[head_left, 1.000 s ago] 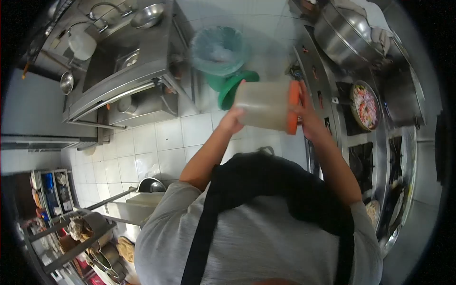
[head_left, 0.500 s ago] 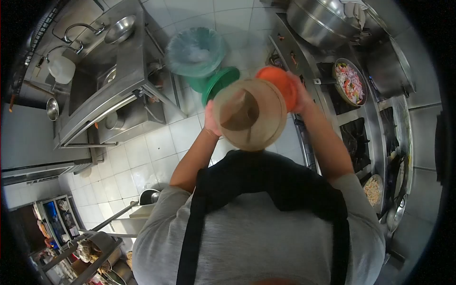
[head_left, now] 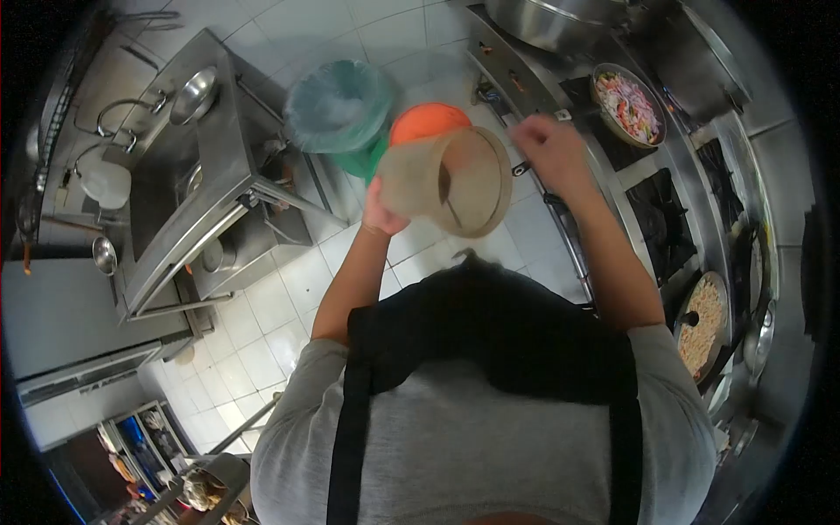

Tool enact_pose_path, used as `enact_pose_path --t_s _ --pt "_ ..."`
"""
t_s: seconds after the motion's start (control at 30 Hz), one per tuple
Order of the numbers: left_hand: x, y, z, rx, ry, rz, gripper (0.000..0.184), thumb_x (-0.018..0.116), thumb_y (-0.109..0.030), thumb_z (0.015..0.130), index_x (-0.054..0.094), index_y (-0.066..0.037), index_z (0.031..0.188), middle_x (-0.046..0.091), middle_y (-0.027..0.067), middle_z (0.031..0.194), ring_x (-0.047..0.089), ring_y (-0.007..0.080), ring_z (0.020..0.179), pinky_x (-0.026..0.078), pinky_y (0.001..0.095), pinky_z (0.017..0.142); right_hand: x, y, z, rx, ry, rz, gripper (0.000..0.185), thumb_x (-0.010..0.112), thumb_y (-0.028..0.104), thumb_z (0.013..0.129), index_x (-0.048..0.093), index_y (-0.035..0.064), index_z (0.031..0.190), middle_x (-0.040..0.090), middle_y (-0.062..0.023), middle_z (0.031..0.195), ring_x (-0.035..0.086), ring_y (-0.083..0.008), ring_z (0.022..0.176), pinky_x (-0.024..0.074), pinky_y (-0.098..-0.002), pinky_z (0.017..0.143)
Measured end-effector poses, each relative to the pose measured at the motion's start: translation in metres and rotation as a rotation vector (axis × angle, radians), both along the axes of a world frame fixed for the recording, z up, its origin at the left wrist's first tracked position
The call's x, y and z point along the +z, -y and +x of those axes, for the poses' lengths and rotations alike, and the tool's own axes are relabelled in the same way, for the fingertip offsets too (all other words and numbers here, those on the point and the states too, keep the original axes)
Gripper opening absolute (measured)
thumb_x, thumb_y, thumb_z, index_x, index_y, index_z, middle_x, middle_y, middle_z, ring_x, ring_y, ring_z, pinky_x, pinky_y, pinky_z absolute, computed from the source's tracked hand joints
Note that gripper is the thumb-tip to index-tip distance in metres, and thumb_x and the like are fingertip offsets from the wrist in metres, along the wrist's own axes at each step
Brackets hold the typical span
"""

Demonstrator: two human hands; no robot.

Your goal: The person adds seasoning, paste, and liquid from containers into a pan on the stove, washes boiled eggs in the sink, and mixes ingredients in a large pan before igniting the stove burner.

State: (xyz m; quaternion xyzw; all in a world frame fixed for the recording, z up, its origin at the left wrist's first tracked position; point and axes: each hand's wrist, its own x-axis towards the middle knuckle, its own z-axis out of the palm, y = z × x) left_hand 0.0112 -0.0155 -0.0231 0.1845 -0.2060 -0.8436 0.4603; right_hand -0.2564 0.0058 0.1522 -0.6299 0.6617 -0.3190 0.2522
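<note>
Gripping the tub (head_left: 430, 182) midair in the left hand (head_left: 385, 210), with lid (head_left: 430, 120) just beyond, mouth and long axis rightward from the grip; holding the right hand (head_left: 557, 156) curled just beside the rim, near the stove (head_left: 634, 175) edge, cannot tell whether around anything.

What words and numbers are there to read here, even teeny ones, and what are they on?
None: no word, label, brand, number or sign can be read.
Cloudy tub in the left hand: blurred, no writing I can make out.
Orange lid: no writing I can make out.
Stove front panel: too small to tell if it has marks.
Packed shelf, lower left: too small and dark to read.
</note>
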Motion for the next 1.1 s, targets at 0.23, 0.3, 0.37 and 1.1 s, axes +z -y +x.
enact_pose_path --t_s 0.23,0.3,0.37,1.1 --pt "0.009 0.022 -0.019 -0.07 0.066 -0.143 0.078 0.058 -0.058 0.071 0.04 -0.012 0.13 0.045 0.0075 0.13 0.042 0.0264 0.12 0.033 0.0434 0.101 -0.041 -0.007 0.065 0.345 -0.68 0.272 0.02 0.055 0.02 0.076 0.068 0.005 0.079 0.065 -0.0122 0.081 0.063 -0.0304 0.077 0.0487 -0.0396 0.069" --pt "0.015 0.028 -0.023 -0.074 0.074 -0.148 0.079 0.058 -0.059 0.07 0.039 -0.013 0.131 0.043 0.0078 0.132 0.041 0.027 0.121 0.031 0.0446 0.102 -0.038 -0.005 0.06 0.304 -0.7 0.161 0.021 0.055 0.02 0.076 0.067 0.005 0.085 0.065 -0.0117 0.087 0.063 -0.031 0.08 0.0486 -0.0394 0.071" --pt "0.02 0.034 -0.027 -0.071 0.027 -0.109 0.08 0.058 -0.06 0.069 0.039 -0.013 0.131 0.042 0.0078 0.133 0.039 0.0275 0.122 0.03 0.0448 0.103 -0.028 -0.004 0.051 0.235 -0.523 -0.073 0.023 0.053 0.017 0.075 0.066 0.0038 0.089 0.065 -0.013 0.093 0.062 -0.0307 0.083 0.0478 -0.0389 0.075" --pt "0.065 0.136 -0.163 0.048 0.106 -0.22 0.08 0.055 -0.061 0.072 0.034 -0.015 0.135 0.036 0.0056 0.137 0.033 0.0277 0.126 0.026 0.0494 0.104 -0.026 0.094 -0.127 0.143 -0.022 -0.077 0.018 0.052 0.018 0.08 0.065 0.0096 0.088 0.065 -0.0107 0.082 0.062 -0.0284 0.077 0.0472 -0.0391 0.068"
